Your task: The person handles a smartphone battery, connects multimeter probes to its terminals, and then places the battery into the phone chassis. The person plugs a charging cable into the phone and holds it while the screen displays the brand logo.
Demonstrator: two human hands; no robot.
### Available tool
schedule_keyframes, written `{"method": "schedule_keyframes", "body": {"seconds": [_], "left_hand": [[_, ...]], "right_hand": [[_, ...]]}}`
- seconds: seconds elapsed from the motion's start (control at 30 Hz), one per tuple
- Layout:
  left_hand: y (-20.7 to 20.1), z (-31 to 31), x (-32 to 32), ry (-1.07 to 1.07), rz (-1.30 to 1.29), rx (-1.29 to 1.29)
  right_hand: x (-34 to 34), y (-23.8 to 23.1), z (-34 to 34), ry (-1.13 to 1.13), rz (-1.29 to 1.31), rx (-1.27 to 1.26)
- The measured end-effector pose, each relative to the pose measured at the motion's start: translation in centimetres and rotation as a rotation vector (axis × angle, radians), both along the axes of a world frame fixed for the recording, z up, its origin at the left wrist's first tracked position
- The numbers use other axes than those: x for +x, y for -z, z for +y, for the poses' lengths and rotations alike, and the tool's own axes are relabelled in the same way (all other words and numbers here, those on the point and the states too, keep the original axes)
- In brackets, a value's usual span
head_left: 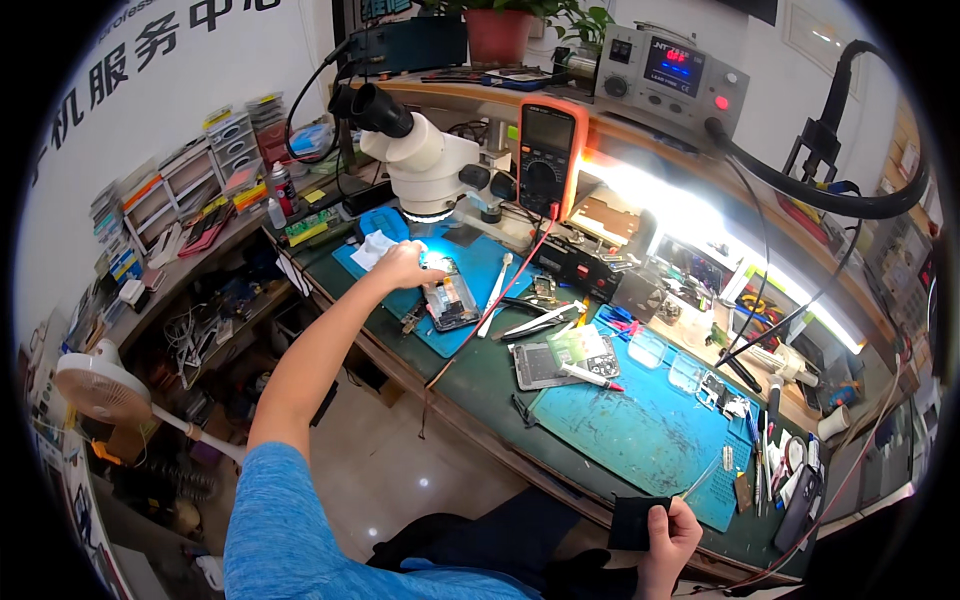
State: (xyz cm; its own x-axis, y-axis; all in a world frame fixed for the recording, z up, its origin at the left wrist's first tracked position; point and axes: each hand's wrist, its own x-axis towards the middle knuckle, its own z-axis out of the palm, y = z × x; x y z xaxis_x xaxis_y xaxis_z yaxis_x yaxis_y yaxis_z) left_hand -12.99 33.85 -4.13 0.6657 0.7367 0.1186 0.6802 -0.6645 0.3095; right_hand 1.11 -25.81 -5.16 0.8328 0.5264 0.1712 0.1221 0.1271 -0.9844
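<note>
My left hand (402,266) is closed at the upper end of an opened smartphone (452,302), whose inner parts show. The phone lies on a blue mat (430,338), lit from above by a white microscope (425,165). A crumpled white tissue (373,250) is just left of that hand. At the near edge of the bench my right hand (676,534) pinches a flat black square piece (630,524), with the thumb on its face. A thin pale stick shows just beyond the right fingers; I cannot tell whether they hold it.
A white-handled brush (497,292) and pliers (540,318) lie right of the phone. Another phone housing (540,366) carries a white pen-like tool (592,377). An orange multimeter (553,155) stands behind, its red lead crossing the bench. A larger blue mat (630,440) spreads rightward; a fan (105,388) stands left.
</note>
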Motion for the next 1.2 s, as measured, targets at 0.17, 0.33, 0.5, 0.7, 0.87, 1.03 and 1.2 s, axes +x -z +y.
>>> {"method": "schedule_keyframes", "body": {"seconds": [0.17,0.33,0.5,0.7,0.87,1.03,1.2], "left_hand": [[-1.9,1.6,1.8,0.046,0.187,-0.149],[-3.0,1.8,1.6,0.15,-0.041,-0.355],[-3.0,1.2,-2.0,-0.027,-0.294,-0.623],[-4.3,-2.7,-8.6,-0.02,-0.557,-1.043],[-6.9,-16.9,-4.8,0.195,-0.488,-1.108],[-5.0,-28.5,7.9,0.449,-0.35,-1.121],[-3.3,-32.7,13.8,0.586,-0.124,-0.997]], "right_hand": [[-0.1,0.2,-0.5,0.073,0.015,-0.057],[0.3,0.1,-0.9,0.123,-0.062,-0.064],[1.2,-0.9,-0.8,0.191,-0.043,-0.138],[3.2,-1.1,-3.4,0.168,-0.004,-0.173],[4.7,-3.3,-3.6,0.014,-0.204,-0.332],[6.0,-4.4,-4.8,0.066,-0.324,-0.487],[6.8,-4.5,-7.0,0.133,0.043,-0.253]]}}
